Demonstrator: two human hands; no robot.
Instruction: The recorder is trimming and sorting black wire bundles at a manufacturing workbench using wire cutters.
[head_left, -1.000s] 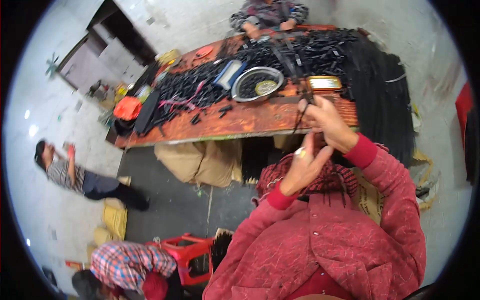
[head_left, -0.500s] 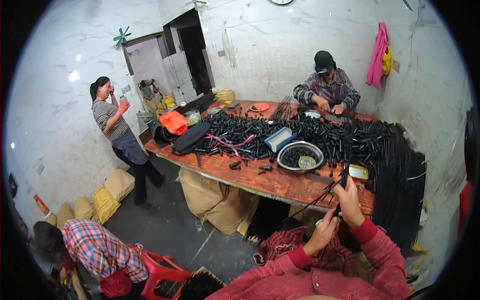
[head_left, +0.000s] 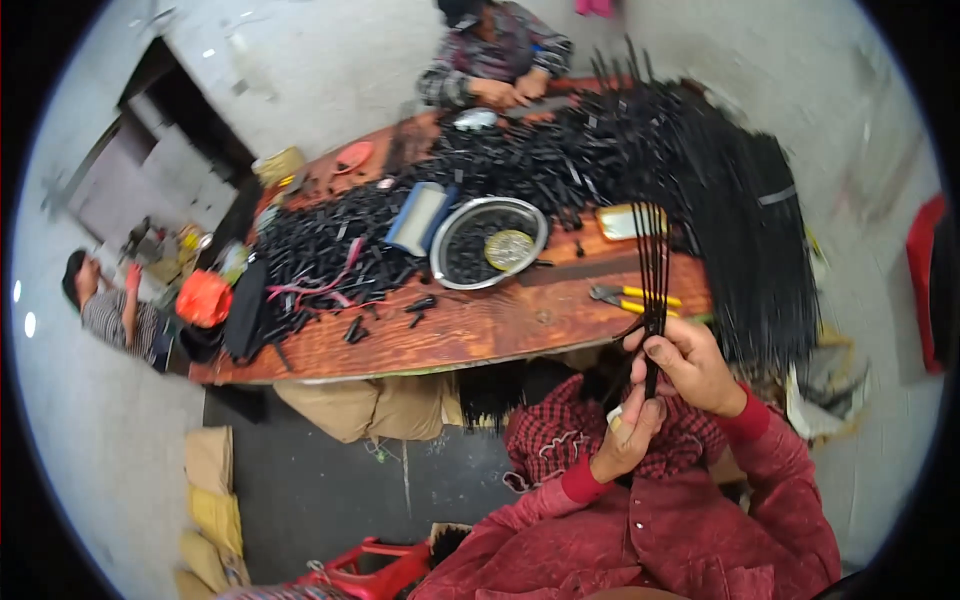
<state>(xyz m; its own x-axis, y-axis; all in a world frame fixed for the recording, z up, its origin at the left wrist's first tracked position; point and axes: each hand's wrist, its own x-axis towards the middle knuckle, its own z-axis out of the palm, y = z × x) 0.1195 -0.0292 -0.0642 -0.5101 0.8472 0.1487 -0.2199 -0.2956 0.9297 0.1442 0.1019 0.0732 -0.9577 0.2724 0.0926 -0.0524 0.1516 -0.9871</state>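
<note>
Standing bunched now, black rods (head_left: 654, 300)

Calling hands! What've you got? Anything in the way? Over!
Left fingers and right fingers both gripping thin black strips. Strips bunched at the fingers, spread at the far end. Yellow-handled pliers on the table behind; nothing seems in the way.

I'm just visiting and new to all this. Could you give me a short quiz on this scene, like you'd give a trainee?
1. True or false: the right hand holds thin black rods.
2. What colour are the handles of the pliers on the table?
3. Which lies just left of the metal bowl?
A) pliers
B) blue-edged tray
C) gold-rimmed box

Key: 1. True. 2. Yellow. 3. B.
</note>
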